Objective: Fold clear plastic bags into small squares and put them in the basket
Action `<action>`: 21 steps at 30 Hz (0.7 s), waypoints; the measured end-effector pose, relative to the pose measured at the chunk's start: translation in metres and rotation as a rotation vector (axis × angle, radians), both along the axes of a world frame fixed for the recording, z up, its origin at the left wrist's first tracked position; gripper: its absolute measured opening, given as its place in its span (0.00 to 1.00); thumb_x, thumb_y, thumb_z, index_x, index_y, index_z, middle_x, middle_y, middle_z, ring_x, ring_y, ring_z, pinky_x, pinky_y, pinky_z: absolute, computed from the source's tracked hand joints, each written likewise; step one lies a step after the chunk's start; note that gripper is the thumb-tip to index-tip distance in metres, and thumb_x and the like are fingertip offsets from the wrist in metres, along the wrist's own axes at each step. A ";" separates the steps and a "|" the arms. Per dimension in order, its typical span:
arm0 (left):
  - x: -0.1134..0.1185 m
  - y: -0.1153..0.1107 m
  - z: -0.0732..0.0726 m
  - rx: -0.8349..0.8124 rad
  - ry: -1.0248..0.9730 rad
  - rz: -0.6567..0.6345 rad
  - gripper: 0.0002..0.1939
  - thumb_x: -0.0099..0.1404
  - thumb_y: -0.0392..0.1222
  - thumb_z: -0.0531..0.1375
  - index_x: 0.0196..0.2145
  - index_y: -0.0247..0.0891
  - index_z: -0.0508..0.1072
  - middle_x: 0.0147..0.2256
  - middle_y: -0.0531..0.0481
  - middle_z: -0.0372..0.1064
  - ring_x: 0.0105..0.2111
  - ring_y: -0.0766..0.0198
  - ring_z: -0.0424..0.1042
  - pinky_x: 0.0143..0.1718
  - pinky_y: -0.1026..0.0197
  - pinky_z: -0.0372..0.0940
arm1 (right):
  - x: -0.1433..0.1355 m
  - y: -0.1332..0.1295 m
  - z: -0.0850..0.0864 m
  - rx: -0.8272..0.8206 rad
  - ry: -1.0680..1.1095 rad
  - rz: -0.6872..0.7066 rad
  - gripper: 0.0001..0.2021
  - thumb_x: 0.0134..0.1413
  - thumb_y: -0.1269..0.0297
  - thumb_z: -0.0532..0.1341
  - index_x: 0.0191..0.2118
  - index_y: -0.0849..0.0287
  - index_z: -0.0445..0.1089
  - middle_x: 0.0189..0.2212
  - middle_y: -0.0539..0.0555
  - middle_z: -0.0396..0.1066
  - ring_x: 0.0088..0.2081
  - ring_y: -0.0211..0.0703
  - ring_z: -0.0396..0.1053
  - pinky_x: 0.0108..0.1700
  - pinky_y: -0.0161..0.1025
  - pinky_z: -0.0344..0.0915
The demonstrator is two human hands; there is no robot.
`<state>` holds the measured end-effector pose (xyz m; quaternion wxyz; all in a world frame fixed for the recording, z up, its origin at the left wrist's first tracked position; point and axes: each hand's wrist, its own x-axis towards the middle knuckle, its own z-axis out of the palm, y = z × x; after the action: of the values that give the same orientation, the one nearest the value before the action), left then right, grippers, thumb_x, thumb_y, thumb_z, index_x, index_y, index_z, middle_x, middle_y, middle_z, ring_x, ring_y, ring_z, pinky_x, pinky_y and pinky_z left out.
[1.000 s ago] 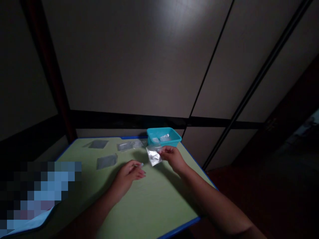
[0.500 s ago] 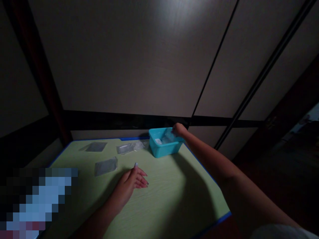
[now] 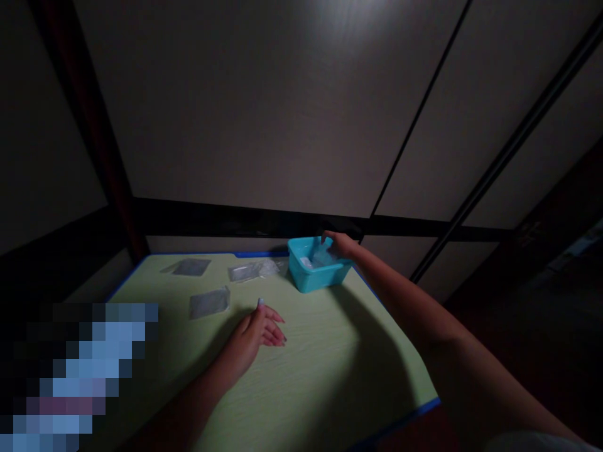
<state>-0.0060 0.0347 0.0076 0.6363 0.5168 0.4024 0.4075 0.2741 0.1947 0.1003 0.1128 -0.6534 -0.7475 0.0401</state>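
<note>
My right hand [image 3: 340, 245] reaches over the far right rim of a turquoise plastic basket [image 3: 325, 278]. Its fingers curl down onto a clear plastic packet [image 3: 323, 256] inside, though the fingertips are partly hidden. My left hand [image 3: 264, 328] hovers above the table in front of the basket, palm turned inward, fingers loosely apart and holding nothing. Left of the basket lies a crumpled clear plastic bag [image 3: 254, 270]. Two flat greyish packets, one nearer [image 3: 210, 302] and one farther [image 3: 192, 267], rest on the table's left side.
The pale green table [image 3: 292, 389] has a blue edge and stands against large cabinet panels [image 3: 264, 125] with a dark horizontal band. A blurred-out bluish patch [image 3: 98, 358] covers the lower left. My right arm casts a shadow across the table's right part.
The view has shifted slightly, moving the table a little right and up. My right hand's index finger now shows more clearly over the basket. My left hand stays much the same.
</note>
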 end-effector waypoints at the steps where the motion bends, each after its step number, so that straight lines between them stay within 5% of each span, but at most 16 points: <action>1: 0.000 0.000 0.000 -0.009 -0.005 -0.009 0.36 0.52 0.75 0.45 0.28 0.35 0.68 0.20 0.47 0.70 0.21 0.61 0.71 0.27 0.59 0.63 | -0.001 0.000 0.000 -0.014 0.005 0.010 0.18 0.45 0.76 0.59 0.44 0.57 0.69 0.27 0.49 0.71 0.27 0.37 0.67 0.28 0.29 0.58; 13: 0.001 0.000 -0.002 0.020 -0.002 -0.048 0.40 0.50 0.78 0.42 0.28 0.35 0.68 0.20 0.47 0.71 0.21 0.62 0.70 0.27 0.60 0.63 | -0.014 0.004 -0.007 -0.182 -0.012 -0.022 0.15 0.42 0.79 0.58 0.38 0.62 0.74 0.27 0.53 0.71 0.22 0.35 0.66 0.24 0.29 0.59; 21: 0.000 -0.001 -0.002 0.038 0.019 -0.056 0.38 0.51 0.76 0.42 0.29 0.36 0.68 0.21 0.46 0.71 0.23 0.61 0.71 0.28 0.59 0.62 | -0.026 0.010 -0.017 -0.154 -0.130 -0.068 0.07 0.42 0.77 0.61 0.28 0.61 0.74 0.30 0.55 0.74 0.35 0.46 0.70 0.36 0.35 0.63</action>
<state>-0.0062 0.0341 0.0058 0.6337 0.5437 0.3859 0.3924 0.2486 0.2046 0.0831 0.0148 -0.6863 -0.7253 0.0510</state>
